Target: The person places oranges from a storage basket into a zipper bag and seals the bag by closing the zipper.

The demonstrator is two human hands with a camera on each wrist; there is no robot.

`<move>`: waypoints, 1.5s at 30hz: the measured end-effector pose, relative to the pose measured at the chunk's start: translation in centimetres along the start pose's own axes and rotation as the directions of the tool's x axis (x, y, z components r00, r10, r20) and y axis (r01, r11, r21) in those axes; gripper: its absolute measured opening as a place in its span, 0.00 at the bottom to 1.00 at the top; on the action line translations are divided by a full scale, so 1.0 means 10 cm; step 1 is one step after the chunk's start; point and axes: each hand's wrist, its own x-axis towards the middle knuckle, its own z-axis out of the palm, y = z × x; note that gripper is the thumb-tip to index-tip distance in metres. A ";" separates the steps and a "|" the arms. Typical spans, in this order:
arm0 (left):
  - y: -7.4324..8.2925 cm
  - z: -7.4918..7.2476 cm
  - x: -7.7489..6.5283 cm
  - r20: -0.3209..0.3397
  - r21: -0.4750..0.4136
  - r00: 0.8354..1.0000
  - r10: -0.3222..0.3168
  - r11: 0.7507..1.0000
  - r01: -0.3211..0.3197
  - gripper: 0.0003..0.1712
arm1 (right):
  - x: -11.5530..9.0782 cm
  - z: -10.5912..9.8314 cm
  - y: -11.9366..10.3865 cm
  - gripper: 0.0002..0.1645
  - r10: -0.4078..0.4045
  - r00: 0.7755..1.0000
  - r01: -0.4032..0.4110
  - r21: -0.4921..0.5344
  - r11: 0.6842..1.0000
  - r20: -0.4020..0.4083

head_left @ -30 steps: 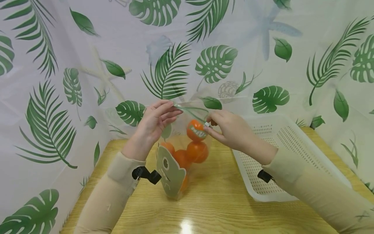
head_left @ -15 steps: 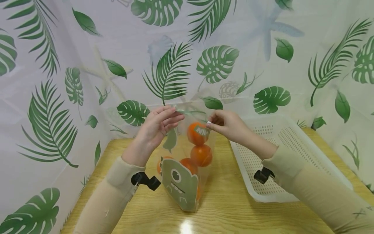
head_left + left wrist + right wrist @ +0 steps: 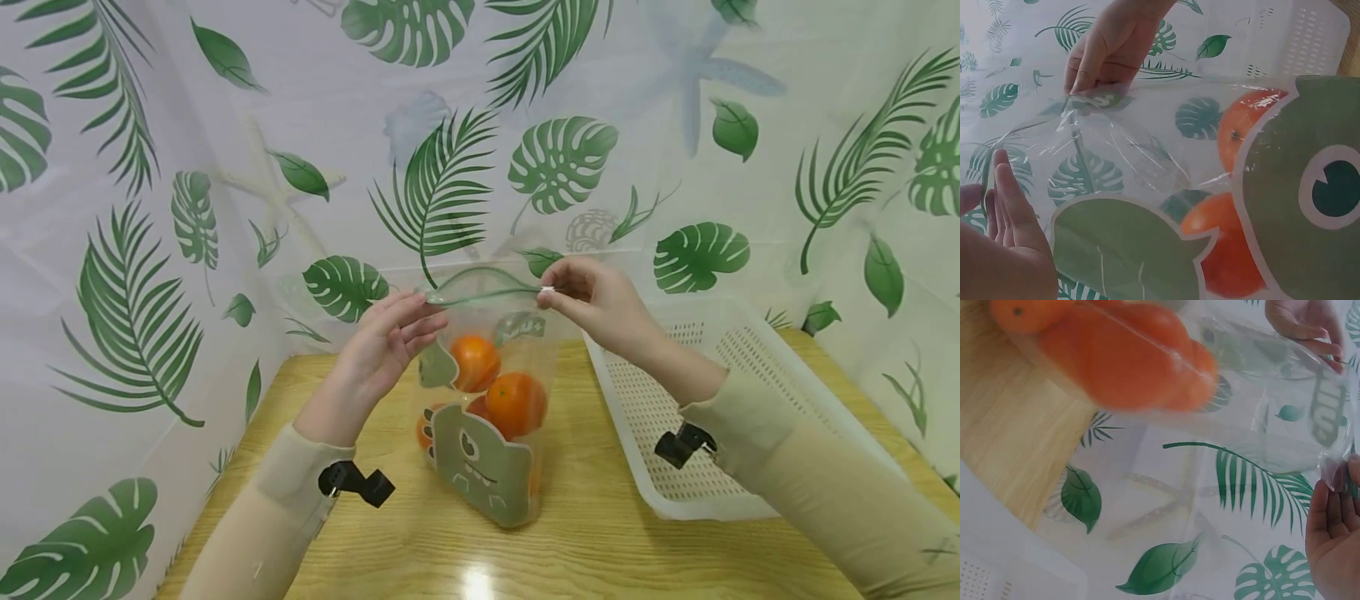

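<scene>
A clear zip bag with a green one-eyed monster print stands on the wooden table, its mouth partly spread between two green zip strips. Inside lie several oranges, some hidden behind the print. My left hand pinches the left corner of the mouth between thumb and fingers; in the left wrist view the edge runs past its fingers. At the opposite corner, my right hand pinches a small white slider between thumb and forefinger. The oranges hang blurred in the right wrist view.
A white perforated plastic basket stands on the wooden table to the right, partly beneath my right forearm. Behind the table hangs a white cloth printed with green leaves.
The bag has turned its monster print toward the head camera and shifted right. Its mouth has straightened out as my left hand moved left and down. My right hand has moved slightly right and up.
</scene>
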 end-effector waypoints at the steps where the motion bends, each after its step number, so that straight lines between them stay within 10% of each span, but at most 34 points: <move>1: -0.01 -0.02 -0.01 0.003 -0.002 1.000 0.003 1.000 -0.003 0.17 | 0.00 -0.01 -0.02 0.05 -0.015 1.000 0.015 0.010 1.000 -0.012; 21: -0.25 -0.60 0.24 -0.145 0.074 0.986 -0.077 0.993 0.089 0.09 | -0.03 -0.06 -0.09 0.04 -0.118 0.993 0.118 -0.030 0.993 -0.001; 27: -0.33 -0.62 0.34 -0.022 0.193 0.992 -0.123 0.973 0.125 0.20 | -0.03 -0.10 -0.07 0.04 -0.143 0.990 0.143 -0.010 0.990 -0.007; 34: -0.36 -0.58 0.37 0.127 0.185 0.991 -0.048 0.982 0.024 0.16 | 0.00 -0.12 -0.03 0.04 -0.116 0.993 0.116 0.012 0.993 -0.019; 45: -0.38 -0.55 0.29 0.042 0.253 0.996 0.076 0.964 -0.085 0.22 | -0.02 -0.12 0.02 0.04 -0.072 0.996 0.075 0.039 0.996 -0.059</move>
